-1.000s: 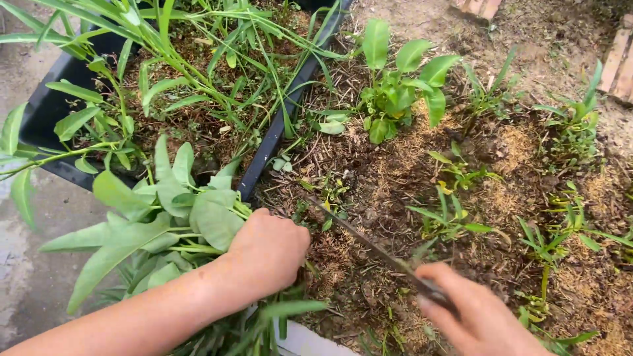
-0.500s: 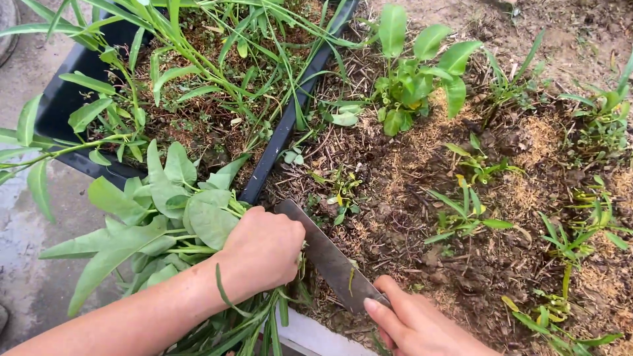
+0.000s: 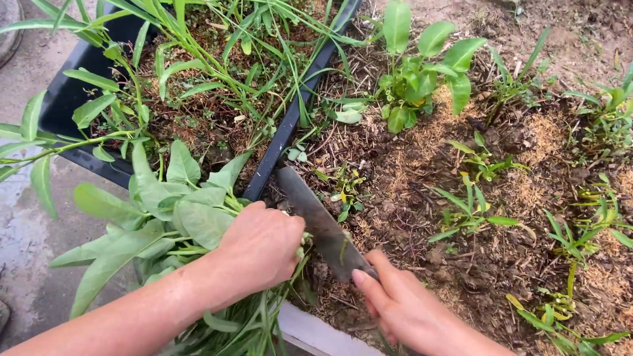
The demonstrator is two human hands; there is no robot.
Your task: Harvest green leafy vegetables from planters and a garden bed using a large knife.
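Green, broad-leaved stems, a thick bunch of them (image 3: 165, 217), sit clenched in your left hand (image 3: 260, 247) at the near corner of the bed, leaves fanning out to the left over the grey paving. Your right hand (image 3: 405, 310) is wrapped tight round the handle of the dull grey, broad-bladed knife (image 3: 316, 221), and that's the change: a second ago the blade lay edge-on, well out over the brown mulched soil (image 3: 422, 217); now it has swung in flat-side up, its side right against your left fist where the stalks leave it. The tip points up toward the rim of the black plastic planter tray (image 3: 290, 125). So the steel is at the base of the gripped bunch, with the small green seedlings (image 3: 471, 214) well apart to the right.
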